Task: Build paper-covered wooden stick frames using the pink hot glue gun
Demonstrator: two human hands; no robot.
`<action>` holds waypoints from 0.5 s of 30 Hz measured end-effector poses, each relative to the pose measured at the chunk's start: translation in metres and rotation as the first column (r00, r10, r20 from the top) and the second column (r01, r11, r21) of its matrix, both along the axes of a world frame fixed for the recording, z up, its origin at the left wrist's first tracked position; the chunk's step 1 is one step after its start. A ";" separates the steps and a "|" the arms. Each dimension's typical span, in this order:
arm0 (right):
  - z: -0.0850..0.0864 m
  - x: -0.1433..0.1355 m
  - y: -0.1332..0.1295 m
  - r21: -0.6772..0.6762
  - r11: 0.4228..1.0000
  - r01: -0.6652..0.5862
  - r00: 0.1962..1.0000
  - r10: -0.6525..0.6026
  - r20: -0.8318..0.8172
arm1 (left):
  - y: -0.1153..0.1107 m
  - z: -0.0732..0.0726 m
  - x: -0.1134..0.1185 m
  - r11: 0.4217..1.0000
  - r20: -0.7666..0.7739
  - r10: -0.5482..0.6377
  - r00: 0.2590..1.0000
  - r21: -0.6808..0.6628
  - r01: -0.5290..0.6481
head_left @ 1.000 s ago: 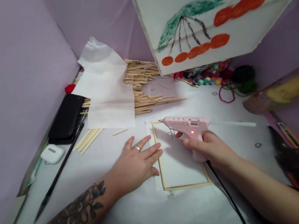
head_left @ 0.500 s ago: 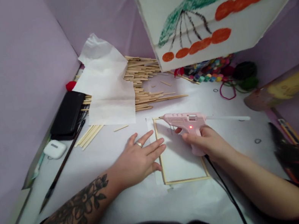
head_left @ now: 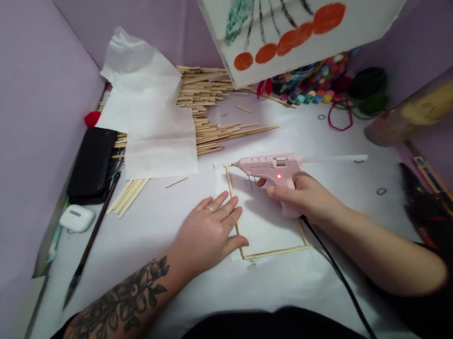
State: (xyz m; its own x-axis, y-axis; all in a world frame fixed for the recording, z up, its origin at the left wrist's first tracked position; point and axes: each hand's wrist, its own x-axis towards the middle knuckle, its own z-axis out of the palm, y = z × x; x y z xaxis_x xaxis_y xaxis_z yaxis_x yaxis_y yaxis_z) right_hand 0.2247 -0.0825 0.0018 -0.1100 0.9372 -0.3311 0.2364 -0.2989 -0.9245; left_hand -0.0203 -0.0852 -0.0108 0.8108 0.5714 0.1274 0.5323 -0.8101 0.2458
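Note:
In my right hand (head_left: 312,195) is a pink hot glue gun (head_left: 273,170), its red light lit and a glue stick (head_left: 334,158) poking out behind. The nozzle points left, at the top left corner of a thin wooden stick frame (head_left: 235,214). Whether the tip touches the wood I cannot tell. The frame lies on white paper, its right side partly hidden by the gun and hand. My left hand (head_left: 211,233) rests flat with its fingers stretched out, fingertips over the frame's left stick. A ring is on one finger.
Wooden sticks (head_left: 206,88) lie piled at the back under a crumpled white sheet (head_left: 156,129). At left are a black case (head_left: 92,167), a white earbud case (head_left: 77,218) and a paintbrush (head_left: 93,234). A painted board (head_left: 289,6) hangs over the back right. The gun's black cord (head_left: 335,267) trails toward me.
The view has tilted down slightly, so everything sits higher in the picture. My left fingers lie a little closer together. The glue gun's nozzle stays by the same corner.

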 end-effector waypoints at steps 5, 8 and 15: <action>-0.002 0.001 0.000 0.018 1.000 -0.011 0.999 0.011 0.046 | -0.001 0.003 0.004 1.000 -0.035 0.013 0.999 -0.027 -0.014; -0.003 0.001 0.000 0.005 1.000 -0.009 0.999 0.009 0.045 | -0.001 0.004 0.006 0.999 -0.046 0.022 0.999 -0.033 -0.023; -0.002 0.001 -0.001 0.028 1.000 -0.006 1.000 0.007 -0.010 | 0.001 0.005 0.003 0.999 -0.024 0.014 1.000 -0.044 -0.015</action>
